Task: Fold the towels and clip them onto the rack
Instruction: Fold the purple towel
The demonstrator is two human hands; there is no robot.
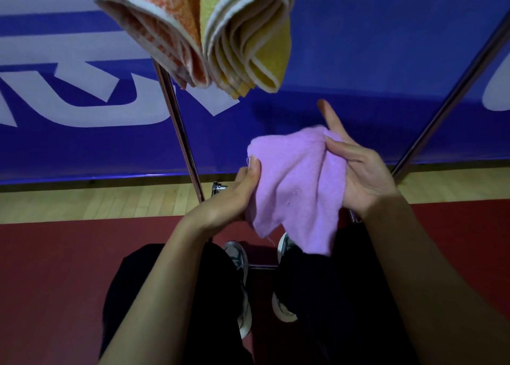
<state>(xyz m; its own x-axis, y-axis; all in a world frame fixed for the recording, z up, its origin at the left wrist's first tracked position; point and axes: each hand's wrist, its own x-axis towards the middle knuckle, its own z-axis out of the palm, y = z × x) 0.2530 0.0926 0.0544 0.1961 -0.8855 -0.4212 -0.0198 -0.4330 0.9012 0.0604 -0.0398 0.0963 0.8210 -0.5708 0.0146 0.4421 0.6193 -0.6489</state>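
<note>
Hands both on a purple towel (pixel 296 188), held up in the air at centre frame, above the person's legs. Left hand (pixel 234 196) grips the towel's left edge, thumb on top pressing the cloth, fingers curled underneath. Right hand (pixel 361 176) pinches the towel's upper right corner between thumb and fingers, index finger sticking straight up past the cloth. Hands are apart, towel stretched loosely between them and hanging crumpled, its lower corner drooping toward the right knee.

Upper part of the frame: two folded towels hang side by side and touch each other, an orange towel (pixel 154 25) on the left and a yellow towel (pixel 248 41) on the right, both with white edging, tops cut off by the frame edge. Whether clips hold them cannot be seen.

Rack (pixel 180 132) shows as metal poles: one slanting down from under the orange towel to the left hand, another running diagonally at right frame.

Behind, a blue banner (pixel 358 74) with big white letters. Floor (pixel 55 254) is red, with a wood strip by the banner. Shoes (pixel 240 257) at bottom centre between black trouser legs.
</note>
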